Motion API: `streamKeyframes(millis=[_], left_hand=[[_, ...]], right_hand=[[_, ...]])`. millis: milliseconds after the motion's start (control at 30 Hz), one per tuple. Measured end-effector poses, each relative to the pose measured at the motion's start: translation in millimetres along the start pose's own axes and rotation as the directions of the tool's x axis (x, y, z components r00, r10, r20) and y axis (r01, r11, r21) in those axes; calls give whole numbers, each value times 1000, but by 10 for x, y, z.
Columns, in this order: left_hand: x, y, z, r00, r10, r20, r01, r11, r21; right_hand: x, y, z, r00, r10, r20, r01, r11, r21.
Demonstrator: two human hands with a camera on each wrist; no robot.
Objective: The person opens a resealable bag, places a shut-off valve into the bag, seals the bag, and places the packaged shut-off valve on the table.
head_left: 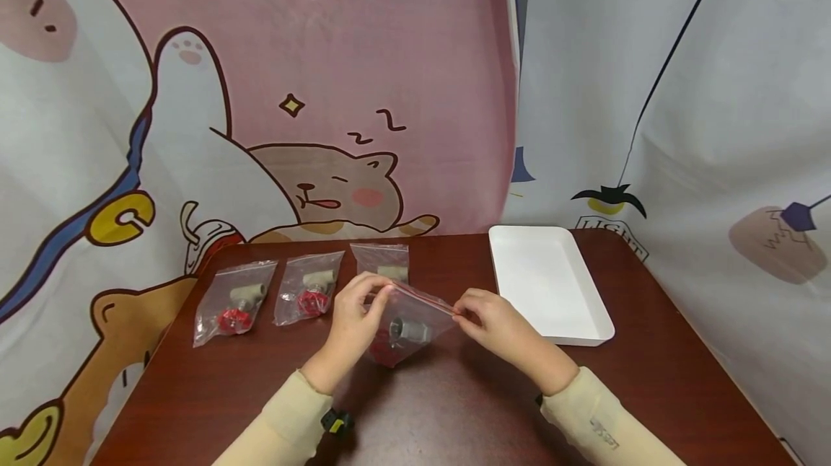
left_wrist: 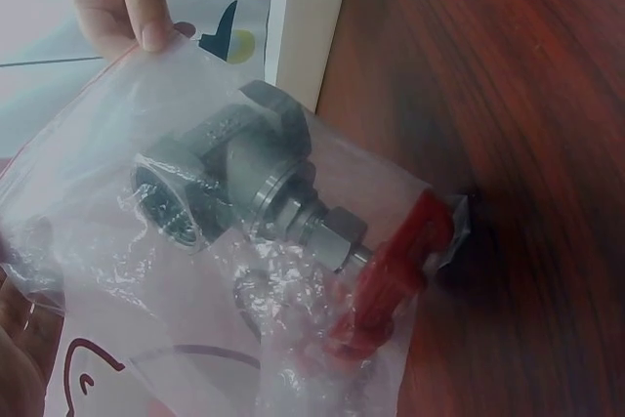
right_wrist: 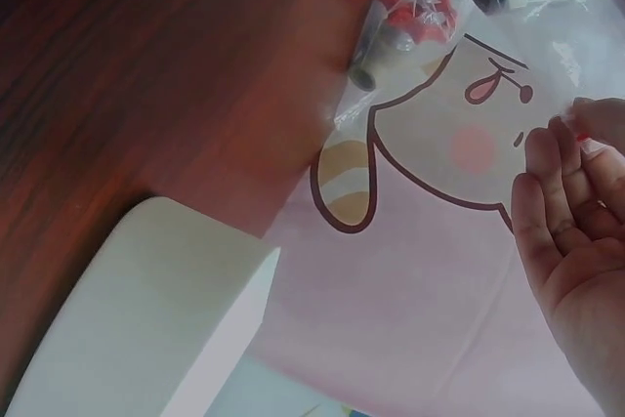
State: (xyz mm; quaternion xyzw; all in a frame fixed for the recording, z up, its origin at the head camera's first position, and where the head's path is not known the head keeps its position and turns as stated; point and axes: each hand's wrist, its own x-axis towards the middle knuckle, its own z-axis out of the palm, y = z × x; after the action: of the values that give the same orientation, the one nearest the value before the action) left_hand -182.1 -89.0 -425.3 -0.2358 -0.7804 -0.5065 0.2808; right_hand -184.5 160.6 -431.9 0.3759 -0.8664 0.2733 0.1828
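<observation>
A clear zip bag hangs tilted over the table, its red seal strip running along the top. Inside it is a metal valve with a red handwheel lower down. My left hand pinches the left end of the seal between thumb and fingers. At the opposite end of the strip, my right hand pinches the corner. The right wrist view shows that hand's thumb and fingertips together at the bag's edge.
Two bagged valves with red handwheels, the outer bag and its neighbour, lie on the left of the brown table. A third bag lies partly hidden behind the held one. A white tray stands at right.
</observation>
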Motion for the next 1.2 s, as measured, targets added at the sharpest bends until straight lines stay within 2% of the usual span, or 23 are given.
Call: streamKeyframes(millis=[167, 400, 767, 1200], left_hand=[[-16, -28, -6, 999, -33, 18, 32, 999, 8], [-10, -30, 6, 1000, -8, 22, 9, 1000, -9], [-2, -29, 33, 1000, 2, 18, -3, 1000, 24], [5, -30, 23, 1000, -9, 19, 8, 999, 52]], right_hand=[[-15, 8, -1, 1000, -2, 0, 2, 1000, -8], [-32, 32, 5, 1000, -14, -18, 14, 999, -34], [-68, 53, -17, 1000, 20, 11, -19, 1000, -15], [-118, 71, -6, 1000, -5, 0, 5, 995, -104]])
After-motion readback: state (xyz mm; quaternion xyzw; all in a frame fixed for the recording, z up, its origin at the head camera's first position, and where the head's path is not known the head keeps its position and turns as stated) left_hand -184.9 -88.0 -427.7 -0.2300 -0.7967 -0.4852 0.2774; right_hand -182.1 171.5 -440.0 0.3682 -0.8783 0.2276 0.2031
